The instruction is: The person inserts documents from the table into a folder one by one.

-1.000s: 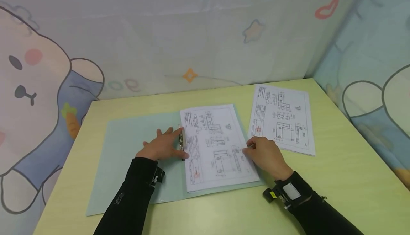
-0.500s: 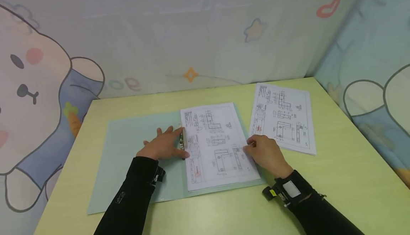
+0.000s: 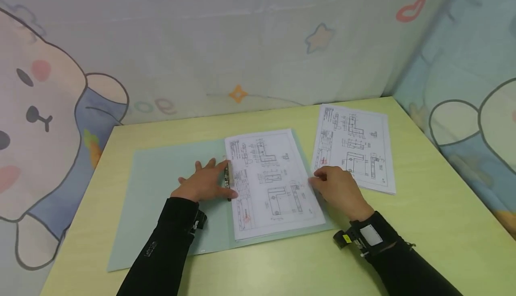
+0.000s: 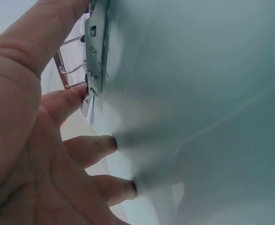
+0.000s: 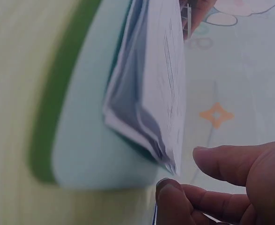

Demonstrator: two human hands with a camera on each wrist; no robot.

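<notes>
Pale green plastic forms the open folder [image 3: 161,197], taken as the landmark and lying flat on the yellow-green tabletop [image 3: 435,224]. Its near-left corner is partly hidden by the left sleeve. Two paper stacks are counted: one stack of printed drawing sheets [image 3: 270,184] on the folder's right half, another loose stack of drawings [image 3: 354,148] just right of the folder. The left hand [image 3: 203,184] is laid flat with fingers spread beside the metal spine clip [image 4: 96,51]. The right hand [image 3: 336,188] is held at the filed stack's right edge [image 5: 167,164]; whether paper is pinched cannot be told. Open tabletop remains right of the folder.
</notes>
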